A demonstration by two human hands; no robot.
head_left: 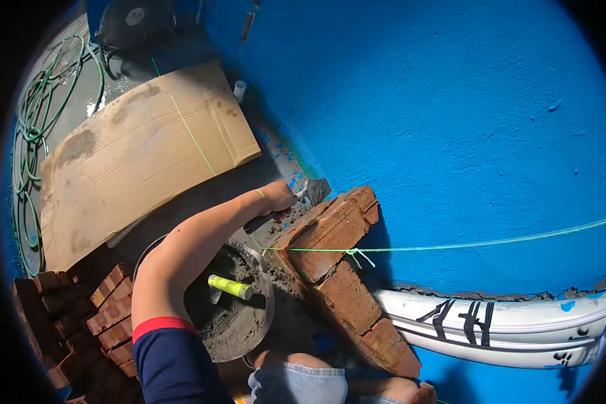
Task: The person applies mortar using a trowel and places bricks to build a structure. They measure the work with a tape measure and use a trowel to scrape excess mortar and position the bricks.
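My left hand (pixel 276 198) is closed around the dark handle of a trowel (pixel 301 194). A lump of grey mortar (pixel 318 190) sits on its blade, close to the blue wall and just beyond the end of an L-shaped course of red bricks (pixel 347 296). Below my left forearm, a round tub (pixel 268 316) holds wet mortar, with a short yellow-green cylinder (pixel 230 287) lying over it. At the lower edge my right hand (pixel 409 390) is near the bricks' near end; its fingers are mostly cut off. A green string (pixel 438 249) crosses the brick corner, knotted there.
Stacked bricks (pixel 111 310) stand at lower left. A large cardboard sheet (pixel 148 141) covers ground at upper left, beside a coiled green hose (pixel 34 128). The blue wall (pixel 451 135) fills the right. White taped lengths (pixel 498 326) lie along its foot.
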